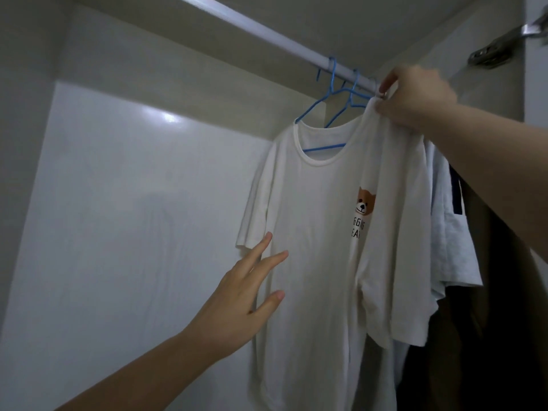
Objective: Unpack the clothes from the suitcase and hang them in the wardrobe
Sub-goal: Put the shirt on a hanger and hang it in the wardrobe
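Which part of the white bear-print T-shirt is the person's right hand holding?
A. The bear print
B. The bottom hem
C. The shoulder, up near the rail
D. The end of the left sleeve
C: the right hand pinches the bunched shoulder of the white T-shirt just below the wardrobe rail, while the left hand lies open, fingers straight, by the sleeve lower down.

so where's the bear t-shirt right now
In the head view, right of centre: the bear t-shirt hangs on a blue hanger from the rail.
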A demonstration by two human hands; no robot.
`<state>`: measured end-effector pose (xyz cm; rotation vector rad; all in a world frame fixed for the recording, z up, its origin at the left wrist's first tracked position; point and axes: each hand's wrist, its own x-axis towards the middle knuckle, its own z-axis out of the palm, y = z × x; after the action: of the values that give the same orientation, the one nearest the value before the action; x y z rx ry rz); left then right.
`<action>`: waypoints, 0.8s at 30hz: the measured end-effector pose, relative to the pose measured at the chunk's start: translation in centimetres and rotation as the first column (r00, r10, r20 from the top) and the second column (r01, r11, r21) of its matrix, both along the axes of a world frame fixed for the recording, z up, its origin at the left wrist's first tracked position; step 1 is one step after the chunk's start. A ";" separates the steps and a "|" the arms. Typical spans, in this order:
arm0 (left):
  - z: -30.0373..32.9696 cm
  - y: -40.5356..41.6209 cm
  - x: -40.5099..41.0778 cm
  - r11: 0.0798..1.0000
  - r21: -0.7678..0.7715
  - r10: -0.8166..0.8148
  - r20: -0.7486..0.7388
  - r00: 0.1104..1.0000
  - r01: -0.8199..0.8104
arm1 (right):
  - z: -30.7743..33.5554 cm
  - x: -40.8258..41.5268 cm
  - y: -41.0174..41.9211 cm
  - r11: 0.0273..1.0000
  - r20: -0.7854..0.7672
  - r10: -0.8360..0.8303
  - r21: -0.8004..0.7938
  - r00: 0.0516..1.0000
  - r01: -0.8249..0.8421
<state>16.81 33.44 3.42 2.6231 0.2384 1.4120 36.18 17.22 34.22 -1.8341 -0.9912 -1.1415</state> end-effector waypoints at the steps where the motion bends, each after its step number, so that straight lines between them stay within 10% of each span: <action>1: -0.1 -0.1 0.2 1.000 -0.001 -0.009 0.000 1.000 0.009 | -0.1 -0.1 -0.2 1.000 0.011 -0.019 -0.013 1.000 0.019; 11: -0.9 -2.2 0.2 1.000 0.010 0.027 -0.005 1.000 -0.027 | -3.8 0.1 -2.3 0.978 -0.240 0.210 0.041 0.948 -0.207; 19: -2.3 -4.2 0.3 0.992 -0.119 -0.036 -0.061 0.997 0.028 | -10.8 -0.7 -2.4 0.773 -0.585 0.617 0.325 0.526 -0.545; 24: -3.5 -5.5 -0.2 0.978 -0.197 -0.079 -0.056 0.995 0.067 | -15.9 -2.8 -2.7 0.790 -0.669 0.578 0.315 0.468 -0.527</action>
<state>16.64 27.96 -0.04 2.4926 0.2697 1.2173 33.42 14.55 18.36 -1.4938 -0.9066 0.0338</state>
